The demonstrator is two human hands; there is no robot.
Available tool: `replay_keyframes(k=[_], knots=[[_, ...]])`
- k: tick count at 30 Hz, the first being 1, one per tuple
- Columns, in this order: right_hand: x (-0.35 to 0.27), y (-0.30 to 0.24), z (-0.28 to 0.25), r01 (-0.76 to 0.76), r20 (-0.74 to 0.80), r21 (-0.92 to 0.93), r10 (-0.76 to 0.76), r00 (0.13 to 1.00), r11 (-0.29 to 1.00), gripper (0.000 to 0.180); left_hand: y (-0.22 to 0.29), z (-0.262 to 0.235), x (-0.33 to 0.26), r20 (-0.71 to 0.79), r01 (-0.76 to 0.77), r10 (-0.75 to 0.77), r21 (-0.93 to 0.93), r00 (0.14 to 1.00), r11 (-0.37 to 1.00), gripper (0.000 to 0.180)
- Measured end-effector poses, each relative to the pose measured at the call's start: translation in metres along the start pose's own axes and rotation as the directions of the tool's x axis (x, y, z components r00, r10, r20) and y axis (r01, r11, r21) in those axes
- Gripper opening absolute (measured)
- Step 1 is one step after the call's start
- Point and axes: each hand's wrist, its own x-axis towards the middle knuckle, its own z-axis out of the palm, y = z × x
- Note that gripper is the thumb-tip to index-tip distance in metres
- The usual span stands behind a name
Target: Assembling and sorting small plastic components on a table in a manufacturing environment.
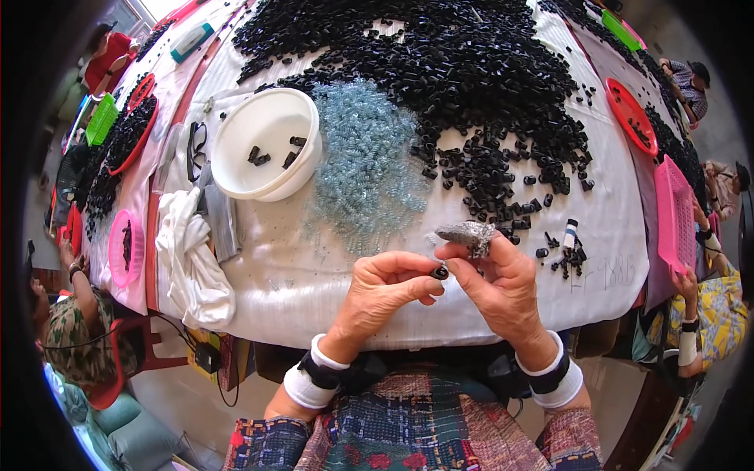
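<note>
Over the near part of the white-covered table, my left hand (pixel 381 292) pinches a small black ring-shaped plastic part (pixel 440 272) between thumb and fingertips. My right hand (pixel 503 292) is closed beside it, with a silvery grey, grainy lump (pixel 469 233) showing above its fingers; its exact kind I cannot make out. The right thumb tip comes close to the black part. Just beyond both hands spreads a pile of clear bluish coils, like small springs (pixel 365 149). A large heap of small black plastic parts (pixel 471 78) covers the far middle of the table.
Left of the coils stands a white plastic bowl (pixel 228 177) with a few black parts inside. Nearer lie a crumpled white cloth (pixel 188 259) and eyeglasses (pixel 196 149). To the right are a small white bottle (pixel 570 233) and a pink basket (pixel 675 212). Other people sit at both sides.
</note>
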Motion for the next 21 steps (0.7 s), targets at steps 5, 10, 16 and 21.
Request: replay_keyframes(k=[5,10,16,21], knots=[[-0.0004,0.0037,0.0041,0.248,-0.086,-0.159,-0.263,0.961,0.956,0.022,0.0012,0.0010,0.0002,0.009,0.019,-0.018,-0.017,1.000,1.000,0.021],[-0.0005,0.0027,0.0050,0.474,-0.008,-0.444,-0.533,0.846,0.760,0.027,-0.0011,0.0015,0.0001,-0.008,-0.006,0.006,-0.014,1.000,1.000,0.021],[-0.0040,0.0023,0.0056,0.469,-0.066,-0.414,-0.539,0.840,0.780,0.028,-0.0048,0.0026,-0.0003,-0.034,-0.017,0.017,-0.002,0.999,1.000,0.022],[-0.0035,0.0036,0.0041,0.500,-0.028,-0.389,-0.552,0.833,0.774,0.029,-0.0048,0.0048,-0.0008,-0.032,-0.019,0.019,-0.004,0.999,1.000,0.022]])
